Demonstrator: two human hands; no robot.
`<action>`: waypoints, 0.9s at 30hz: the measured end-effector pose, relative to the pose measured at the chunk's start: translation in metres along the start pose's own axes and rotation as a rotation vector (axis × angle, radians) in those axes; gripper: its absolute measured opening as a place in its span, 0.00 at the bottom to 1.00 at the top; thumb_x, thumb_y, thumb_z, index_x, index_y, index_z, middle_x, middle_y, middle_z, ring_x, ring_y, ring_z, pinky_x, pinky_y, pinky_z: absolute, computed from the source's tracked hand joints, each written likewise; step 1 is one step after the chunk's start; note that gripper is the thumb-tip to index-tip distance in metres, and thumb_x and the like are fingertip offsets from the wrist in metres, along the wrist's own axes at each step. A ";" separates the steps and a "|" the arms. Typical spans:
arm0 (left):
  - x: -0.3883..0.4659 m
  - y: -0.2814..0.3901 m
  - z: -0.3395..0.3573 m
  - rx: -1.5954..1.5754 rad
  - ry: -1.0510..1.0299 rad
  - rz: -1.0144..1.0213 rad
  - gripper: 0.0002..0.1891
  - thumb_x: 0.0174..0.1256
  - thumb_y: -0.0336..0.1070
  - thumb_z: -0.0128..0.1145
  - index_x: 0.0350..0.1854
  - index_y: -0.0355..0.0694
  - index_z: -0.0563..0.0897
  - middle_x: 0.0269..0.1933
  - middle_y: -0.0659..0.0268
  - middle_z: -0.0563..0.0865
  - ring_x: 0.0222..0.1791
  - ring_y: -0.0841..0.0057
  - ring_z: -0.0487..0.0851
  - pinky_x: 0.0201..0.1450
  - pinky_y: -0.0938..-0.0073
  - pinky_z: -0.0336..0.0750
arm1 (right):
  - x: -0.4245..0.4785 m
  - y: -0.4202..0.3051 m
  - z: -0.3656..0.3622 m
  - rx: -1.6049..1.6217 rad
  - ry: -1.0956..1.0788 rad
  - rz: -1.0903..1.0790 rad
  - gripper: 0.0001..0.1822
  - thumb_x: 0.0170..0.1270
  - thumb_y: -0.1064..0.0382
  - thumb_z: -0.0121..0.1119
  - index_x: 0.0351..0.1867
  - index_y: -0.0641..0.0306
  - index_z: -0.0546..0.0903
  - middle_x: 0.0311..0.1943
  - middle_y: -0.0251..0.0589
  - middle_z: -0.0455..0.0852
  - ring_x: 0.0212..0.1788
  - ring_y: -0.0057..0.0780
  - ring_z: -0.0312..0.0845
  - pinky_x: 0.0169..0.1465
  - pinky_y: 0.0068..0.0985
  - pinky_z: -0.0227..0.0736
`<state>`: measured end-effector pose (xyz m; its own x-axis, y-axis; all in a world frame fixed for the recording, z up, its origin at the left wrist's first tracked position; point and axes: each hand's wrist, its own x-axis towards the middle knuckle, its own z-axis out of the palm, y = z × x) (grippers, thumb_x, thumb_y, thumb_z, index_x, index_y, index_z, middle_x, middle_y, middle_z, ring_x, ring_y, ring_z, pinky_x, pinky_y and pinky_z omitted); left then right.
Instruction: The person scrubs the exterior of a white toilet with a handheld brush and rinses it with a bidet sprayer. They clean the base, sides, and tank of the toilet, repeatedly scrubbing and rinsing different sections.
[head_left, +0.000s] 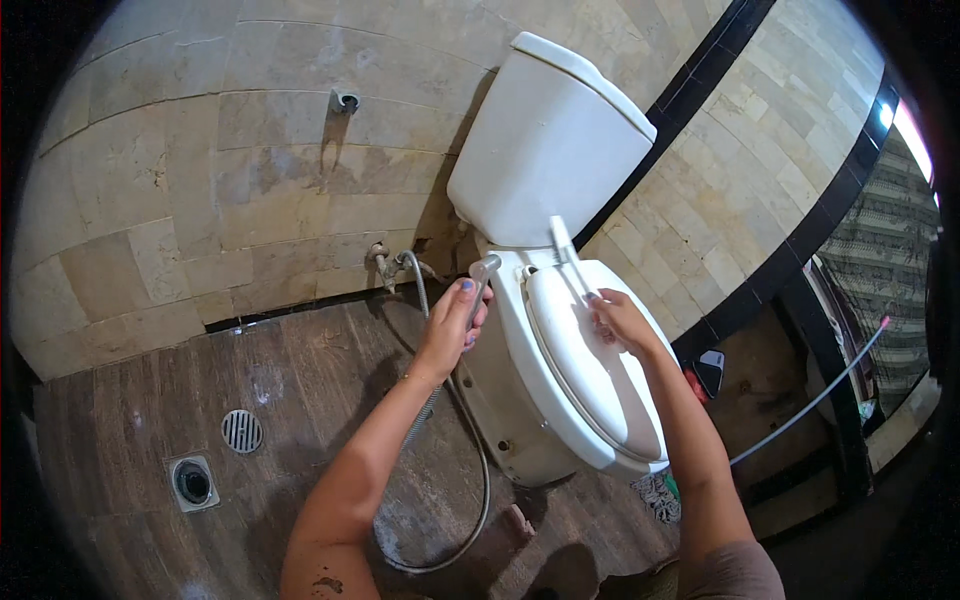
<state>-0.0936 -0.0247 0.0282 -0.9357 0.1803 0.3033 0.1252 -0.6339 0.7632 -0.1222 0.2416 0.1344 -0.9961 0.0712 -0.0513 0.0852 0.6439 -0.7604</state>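
Note:
My left hand (452, 319) is wrapped around a bidet sprayer (486, 268), its head pointing toward the hinge end of the toilet seat. A metal hose (486, 480) hangs from the sprayer and loops over the floor. In my right hand (621, 319) is the thin handle of a white scrub brush (561, 238), raised above the lid with its bristles near the tank's base. The white toilet lid (600, 375) is down on the bowl. Behind it stands the toilet tank (551, 142), its cover on.
A tap (386, 266) juts from the tiled wall left of the toilet. The wood-look floor holds a round drain grate (242, 431) and an uncovered square drain (194, 483). A mop head (660, 499) and a long pole (810, 412) are at right. A pipe fitting (346, 101) protrudes higher up.

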 end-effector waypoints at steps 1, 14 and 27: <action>0.001 -0.001 0.003 -0.023 -0.031 -0.006 0.22 0.72 0.57 0.37 0.43 0.42 0.73 0.25 0.76 0.68 0.18 0.91 0.62 0.19 0.90 0.57 | -0.002 0.007 -0.006 -0.023 0.082 -0.013 0.10 0.65 0.62 0.49 0.39 0.67 0.74 0.18 0.30 0.69 0.15 0.17 0.64 0.15 0.19 0.58; -0.006 -0.027 0.041 0.616 -0.124 0.193 0.21 0.71 0.53 0.41 0.45 0.37 0.71 0.31 0.50 0.79 0.34 0.51 0.78 0.36 0.60 0.70 | -0.019 0.022 -0.002 0.845 -0.028 0.224 0.13 0.70 0.58 0.41 0.42 0.66 0.70 0.21 0.28 0.68 0.16 0.11 0.58 0.13 0.11 0.53; -0.015 -0.004 0.006 0.733 -0.079 0.329 0.23 0.71 0.56 0.40 0.45 0.37 0.70 0.26 0.55 0.75 0.28 0.61 0.75 0.35 0.66 0.69 | 0.078 -0.033 0.083 1.321 -0.033 0.323 0.07 0.66 0.62 0.40 0.31 0.62 0.63 0.19 0.35 0.67 0.14 0.19 0.61 0.12 0.15 0.56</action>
<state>-0.0784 -0.0198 0.0243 -0.7907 0.1406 0.5959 0.6002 -0.0138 0.7997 -0.2042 0.1630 0.1014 -0.9376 0.0483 -0.3444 0.2477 -0.6026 -0.7587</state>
